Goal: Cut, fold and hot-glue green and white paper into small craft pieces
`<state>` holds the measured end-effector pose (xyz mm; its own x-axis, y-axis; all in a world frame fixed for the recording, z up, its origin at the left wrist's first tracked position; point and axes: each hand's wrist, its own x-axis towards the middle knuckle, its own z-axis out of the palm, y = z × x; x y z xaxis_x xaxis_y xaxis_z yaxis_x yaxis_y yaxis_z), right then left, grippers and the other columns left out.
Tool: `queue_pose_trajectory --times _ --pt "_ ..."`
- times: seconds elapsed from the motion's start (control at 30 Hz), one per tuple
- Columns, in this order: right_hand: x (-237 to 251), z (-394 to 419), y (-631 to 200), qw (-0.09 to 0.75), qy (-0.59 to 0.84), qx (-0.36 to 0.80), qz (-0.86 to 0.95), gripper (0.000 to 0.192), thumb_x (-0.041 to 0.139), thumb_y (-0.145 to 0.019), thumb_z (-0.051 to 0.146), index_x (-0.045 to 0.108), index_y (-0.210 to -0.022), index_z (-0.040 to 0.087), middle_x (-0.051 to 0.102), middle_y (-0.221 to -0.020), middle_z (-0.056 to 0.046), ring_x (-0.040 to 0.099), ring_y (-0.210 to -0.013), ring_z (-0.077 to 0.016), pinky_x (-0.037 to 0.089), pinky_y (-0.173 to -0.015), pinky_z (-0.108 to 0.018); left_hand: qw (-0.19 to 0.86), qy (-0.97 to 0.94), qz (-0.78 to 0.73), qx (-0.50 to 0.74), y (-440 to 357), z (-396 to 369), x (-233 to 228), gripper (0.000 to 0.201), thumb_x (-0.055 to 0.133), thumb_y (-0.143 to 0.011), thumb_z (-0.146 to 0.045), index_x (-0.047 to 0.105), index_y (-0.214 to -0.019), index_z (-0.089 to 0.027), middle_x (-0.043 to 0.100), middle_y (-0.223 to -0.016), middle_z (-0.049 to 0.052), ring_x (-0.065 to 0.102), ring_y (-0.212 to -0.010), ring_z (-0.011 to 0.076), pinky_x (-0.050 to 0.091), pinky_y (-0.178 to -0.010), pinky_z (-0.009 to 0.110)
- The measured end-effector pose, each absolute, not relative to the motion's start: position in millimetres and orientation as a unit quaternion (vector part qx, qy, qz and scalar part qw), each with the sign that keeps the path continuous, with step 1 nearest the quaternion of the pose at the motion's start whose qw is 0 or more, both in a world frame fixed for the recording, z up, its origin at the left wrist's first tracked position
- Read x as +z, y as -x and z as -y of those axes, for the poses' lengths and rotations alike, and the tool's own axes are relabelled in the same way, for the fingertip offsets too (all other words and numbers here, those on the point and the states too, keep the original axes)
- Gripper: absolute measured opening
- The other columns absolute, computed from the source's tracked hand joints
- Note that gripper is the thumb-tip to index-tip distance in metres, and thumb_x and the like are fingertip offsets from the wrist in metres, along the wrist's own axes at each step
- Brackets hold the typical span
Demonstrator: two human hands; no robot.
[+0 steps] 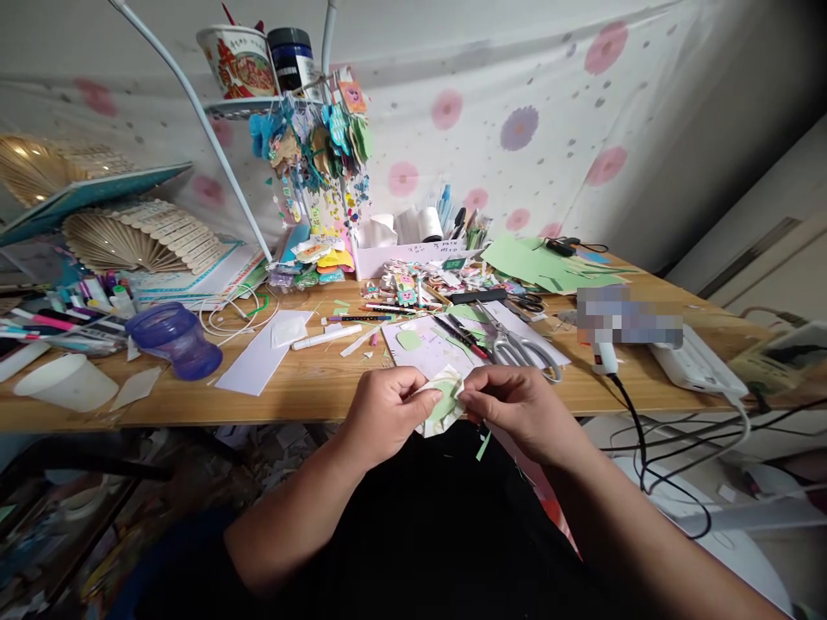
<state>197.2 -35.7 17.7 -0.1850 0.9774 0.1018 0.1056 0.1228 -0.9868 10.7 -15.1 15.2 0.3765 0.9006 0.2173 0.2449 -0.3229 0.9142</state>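
Just in front of the desk's near edge, above my lap, both hands hold a small green and white paper piece (445, 403). My left hand (388, 413) pinches its left side between thumb and fingers. On its right edge, the thumb and fingers of my right hand (513, 405) are closed. A thin green paper strip (482, 446) hangs below the right hand. Beyond the hands lies a white sheet (413, 357) with a green paper cutout (408, 339) on it. Grey-handled scissors (525, 349) and dark pens (462, 334) rest beside these.
A purple plastic cup (174, 340), a white cup (65, 383) and many markers (90, 301) stand at the left. Paper charms (316, 138) hang from a rack at the back. Green sheets (543, 263) lie back right; a white power strip (701, 362) with cables sits at the right.
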Motion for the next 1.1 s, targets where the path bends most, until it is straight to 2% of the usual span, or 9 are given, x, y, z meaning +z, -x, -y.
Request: queue_pose_trajectory --times 0.13,0.33,0.57,0.8,0.9,1.0,1.1 --pt "18 34 -190 0.470 0.455 0.453 0.606 0.017 0.069 -0.068 0.027 0.059 -0.061 0.015 0.053 -0.056 0.003 0.043 -0.051 -0.0085 0.036 -0.049 -0.022 0.392 -0.728 -0.407 0.389 -12 18 18 0.033 0.056 -0.078 -0.030 0.039 -0.053 -0.017 0.031 -0.052 -0.005 0.028 -0.051 0.0070 0.022 -0.047 0.021" --pt "13 30 -186 0.475 0.453 0.483 0.580 0.018 0.071 -0.065 0.026 0.057 -0.061 0.015 0.052 -0.055 0.003 0.042 -0.049 -0.0075 0.034 -0.047 -0.021 0.383 -0.730 -0.415 0.385 -10 16 17 0.032 0.056 -0.078 -0.029 0.039 -0.053 -0.016 0.032 -0.052 -0.005 0.029 -0.051 0.0069 0.023 -0.047 0.021" --pt "12 28 -198 0.458 0.400 0.545 0.577 0.022 0.068 -0.075 0.036 0.067 -0.072 0.015 0.061 -0.060 -0.002 0.055 -0.059 -0.0120 0.045 -0.059 -0.025 0.429 -0.706 -0.411 0.386 -9 13 13 0.033 0.057 -0.077 -0.034 0.040 -0.055 -0.017 0.032 -0.053 -0.005 0.029 -0.051 0.0071 0.022 -0.047 0.021" --pt "15 29 -187 0.473 0.419 0.554 0.542 0.023 0.082 -0.057 0.032 0.066 -0.062 0.016 0.059 -0.056 0.001 0.052 -0.054 -0.0099 0.045 -0.054 -0.023 0.433 -0.697 -0.412 0.397 -10 13 13 0.034 0.058 -0.076 -0.034 0.039 -0.053 -0.016 0.031 -0.052 -0.005 0.028 -0.050 0.0069 0.021 -0.046 0.022" --pt "14 28 -186 0.479 0.418 0.555 0.536 0.024 0.084 -0.054 0.029 0.065 -0.059 0.015 0.059 -0.056 0.002 0.051 -0.053 -0.0092 0.044 -0.052 -0.022 0.429 -0.701 -0.413 0.393 -10 13 13 0.033 0.058 -0.076 -0.034 0.041 -0.053 -0.016 0.033 -0.052 -0.005 0.030 -0.050 0.0069 0.021 -0.046 0.022" --pt "13 27 -189 0.472 0.413 0.566 0.534 0.023 0.084 -0.055 0.028 0.067 -0.062 0.015 0.060 -0.057 0.001 0.052 -0.054 -0.0091 0.044 -0.054 -0.022 0.425 -0.704 -0.416 0.389 -10 12 15 0.032 0.057 -0.076 -0.033 0.041 -0.054 -0.016 0.034 -0.052 -0.005 0.030 -0.050 0.0071 0.022 -0.046 0.022" --pt "14 26 -194 0.458 0.395 0.575 0.551 0.022 0.079 -0.063 0.034 0.069 -0.068 0.015 0.062 -0.060 -0.001 0.055 -0.057 -0.0110 0.046 -0.057 -0.024 0.433 -0.700 -0.414 0.388 -9 13 17 0.032 0.057 -0.076 -0.033 0.040 -0.054 -0.017 0.033 -0.052 -0.005 0.030 -0.050 0.0071 0.022 -0.046 0.022"
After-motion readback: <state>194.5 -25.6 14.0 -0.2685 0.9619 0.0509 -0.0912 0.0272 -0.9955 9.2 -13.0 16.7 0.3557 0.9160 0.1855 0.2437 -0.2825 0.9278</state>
